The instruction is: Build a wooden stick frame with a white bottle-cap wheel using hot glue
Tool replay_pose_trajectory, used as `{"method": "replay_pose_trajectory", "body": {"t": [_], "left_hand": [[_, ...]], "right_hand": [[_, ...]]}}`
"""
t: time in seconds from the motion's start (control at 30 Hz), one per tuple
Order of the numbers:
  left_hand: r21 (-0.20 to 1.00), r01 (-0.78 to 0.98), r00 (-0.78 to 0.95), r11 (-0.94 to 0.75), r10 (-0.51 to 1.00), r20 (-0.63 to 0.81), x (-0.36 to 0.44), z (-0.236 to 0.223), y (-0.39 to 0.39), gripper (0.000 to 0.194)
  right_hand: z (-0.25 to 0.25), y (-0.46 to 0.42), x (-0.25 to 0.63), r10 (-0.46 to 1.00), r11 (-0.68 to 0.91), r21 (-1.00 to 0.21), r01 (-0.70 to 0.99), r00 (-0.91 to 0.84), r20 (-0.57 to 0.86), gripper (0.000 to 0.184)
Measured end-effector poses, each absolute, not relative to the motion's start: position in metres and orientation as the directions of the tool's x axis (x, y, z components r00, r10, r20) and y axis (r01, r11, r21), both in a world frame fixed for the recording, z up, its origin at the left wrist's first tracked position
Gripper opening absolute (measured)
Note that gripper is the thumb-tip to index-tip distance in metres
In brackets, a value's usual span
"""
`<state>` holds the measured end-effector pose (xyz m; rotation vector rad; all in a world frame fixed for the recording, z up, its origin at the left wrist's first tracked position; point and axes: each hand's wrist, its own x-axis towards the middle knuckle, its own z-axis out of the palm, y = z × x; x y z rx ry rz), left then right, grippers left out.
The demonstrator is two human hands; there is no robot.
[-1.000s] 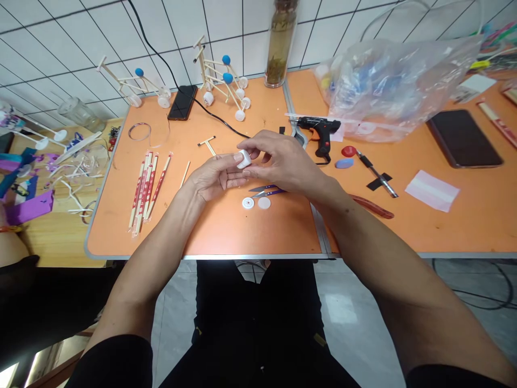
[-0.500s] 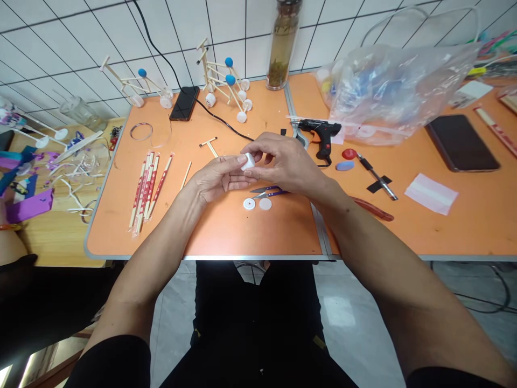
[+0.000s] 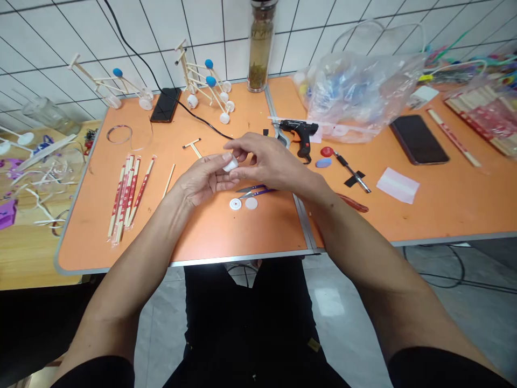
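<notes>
Between both hands, above the orange table (image 3: 258, 237), is a small white bottle cap (image 3: 230, 163). My left hand (image 3: 205, 178) pinches it with thumb and fingers from the left. From the right, my right hand (image 3: 264, 161) has its thumb and fingertips closed around the cap. Just below the hands lie small blue-handled scissors (image 3: 257, 191), partly hidden by the right hand. Two flat white discs, a ringed one (image 3: 236, 204) and a plain one (image 3: 251, 203), rest beside the blades. A small T-shaped stick piece (image 3: 193, 145) lies behind my left hand.
Wrapped chopsticks (image 3: 130, 191) lie at left. Stick-and-cap models (image 3: 205, 86) stand near the wall by a phone (image 3: 166, 105). A glue gun (image 3: 301, 132), pen (image 3: 355, 173), clear plastic bag (image 3: 359, 91) and second phone (image 3: 419, 139) are at right. A black cable (image 3: 173, 97) crosses the table.
The view has turned to the right, so the table's things appear further left and more chopsticks show at the right. Both hands stay on the white cap, with little change in grip.
</notes>
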<state>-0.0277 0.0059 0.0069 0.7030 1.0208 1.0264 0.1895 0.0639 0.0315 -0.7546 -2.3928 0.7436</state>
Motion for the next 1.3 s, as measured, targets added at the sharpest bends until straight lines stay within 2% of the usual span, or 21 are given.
{"method": "replay_pose_trajectory", "body": {"t": [0.1,0.23,0.37,0.47,0.63,0.77,0.97,1.03,1.13,1.2,1.3], "left_hand": [[0.862,-0.371,0.126,0.346,0.938,-0.322,-0.031,0.006,0.007,0.022],[0.863,-0.383,0.126,0.330,0.944,-0.305,-0.034,0.011,0.007,0.017],[0.843,-0.426,0.136,0.328,0.945,-0.298,-0.031,0.018,0.006,0.019],[0.825,-0.462,0.140,0.326,0.945,-0.296,-0.030,0.022,0.005,0.015],[0.821,-0.492,0.138,0.289,0.957,-0.254,-0.032,0.021,0.006,0.012],[0.812,-0.520,0.130,0.264,0.965,-0.230,-0.035,0.019,0.008,0.019],[0.826,-0.499,0.097,0.261,0.964,-0.247,-0.037,0.021,0.011,0.020],[0.822,-0.505,0.100,0.264,0.963,-0.249,-0.037,0.023,0.010,0.021],[0.813,-0.512,0.099,0.276,0.960,-0.263,-0.035,0.026,0.009,0.031],[0.813,-0.507,0.096,0.286,0.956,-0.277,-0.036,0.025,0.009,0.040],[0.819,-0.490,0.098,0.300,0.952,-0.290,-0.040,0.023,0.011,0.049]], "right_hand": [[0.045,0.059,0.202,0.704,0.668,-0.554,0.497,-0.662,0.255,0.035],[0.049,0.043,0.223,0.728,0.664,-0.317,0.677,-0.681,0.073,0.030],[0.033,0.027,0.235,0.738,0.649,-0.149,0.746,-0.665,-0.117,0.025],[0.025,0.021,0.234,0.736,0.655,-0.108,0.748,-0.664,-0.132,0.023],[0.030,0.022,0.230,0.742,0.632,-0.150,0.760,-0.650,-0.164,0.015],[0.029,0.023,0.230,0.764,0.589,-0.186,0.787,-0.617,-0.191,0.007],[0.029,0.018,0.245,0.802,0.563,-0.212,0.799,-0.590,-0.096,0.008],[0.037,0.020,0.251,0.842,0.510,-0.305,0.805,-0.540,-0.018,0.007],[0.051,0.030,0.252,0.861,0.490,-0.501,0.713,-0.484,0.153,0.005],[0.058,0.040,0.242,0.848,0.509,-0.596,0.621,-0.479,0.225,0.016],[0.062,0.054,0.216,0.838,0.506,-0.701,0.502,-0.479,0.262,0.034]]}}
